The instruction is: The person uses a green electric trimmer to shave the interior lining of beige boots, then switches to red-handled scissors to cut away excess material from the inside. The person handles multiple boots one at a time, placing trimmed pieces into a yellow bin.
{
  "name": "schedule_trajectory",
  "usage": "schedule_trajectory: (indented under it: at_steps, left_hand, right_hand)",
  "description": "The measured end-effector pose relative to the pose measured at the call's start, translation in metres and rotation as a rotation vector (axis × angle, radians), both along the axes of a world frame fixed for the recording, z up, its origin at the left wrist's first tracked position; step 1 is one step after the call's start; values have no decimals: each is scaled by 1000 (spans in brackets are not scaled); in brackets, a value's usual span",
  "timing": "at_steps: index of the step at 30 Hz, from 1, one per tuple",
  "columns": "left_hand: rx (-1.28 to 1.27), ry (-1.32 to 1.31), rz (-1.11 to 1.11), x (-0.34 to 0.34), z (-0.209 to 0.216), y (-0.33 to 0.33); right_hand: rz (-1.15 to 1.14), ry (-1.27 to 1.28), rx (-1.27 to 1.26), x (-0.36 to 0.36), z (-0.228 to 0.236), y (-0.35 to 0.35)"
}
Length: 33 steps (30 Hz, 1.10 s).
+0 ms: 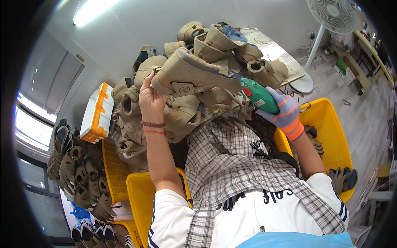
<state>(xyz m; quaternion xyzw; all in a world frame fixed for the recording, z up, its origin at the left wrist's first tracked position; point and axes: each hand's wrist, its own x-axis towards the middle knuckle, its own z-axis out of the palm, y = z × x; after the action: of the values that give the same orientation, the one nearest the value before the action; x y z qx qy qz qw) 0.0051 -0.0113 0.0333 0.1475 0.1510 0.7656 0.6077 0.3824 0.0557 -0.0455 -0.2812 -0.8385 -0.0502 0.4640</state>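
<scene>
My bare left hand (152, 97) grips a tan boot upper (188, 70) by one end, raised over a heap of similar ones. The upper has a fleecy lining edge and a small patch on its side. My right hand (284, 110), in a grey and orange glove, is closed around a green handheld power tool (260, 97) with a red button. Its front end is at the dark lower edge of the upper; the tip is too small to make out, so I cannot tell whether it is a cutter.
Behind my hands a pile of tan boot uppers (264, 72) covers a worktable (289, 66). Yellow crates (337, 136) stand at both sides, and more uppers (80, 175) are stacked at left. A white and orange box (97, 112) leans at left. A standing fan (331, 14) is at far right.
</scene>
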Motion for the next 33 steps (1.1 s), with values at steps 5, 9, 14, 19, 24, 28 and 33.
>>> schedule_trajectory:
  at_steps: [5, 9, 14, 19, 24, 28, 33]
  left_hand:
    - [21, -30, -71, 6, -10, 2]
    - [39, -45, -131, 19, -11, 1]
    - [-49, -106, -69, 27, -15, 2]
    - [-3, -38, -71, 41, -12, -4]
    - [116, 80, -36, 74, 3, -17]
    - [193, 106, -23, 81, 0, -20]
    - [285, 301, 83, 98, 2, -22]
  right_hand:
    - [30, -25, 15, 6, 2, -6]
    - [47, 11, 40, 5, 3, -10]
    - [37, 7, 20, 3, 6, -14]
    - [61, 48, 39, 1, 9, -12]
    - [65, 59, 0, -1, 10, -13]
    - [107, 123, -112, -6, 9, -15]
    - [204, 259, -339, -14, 12, -19]
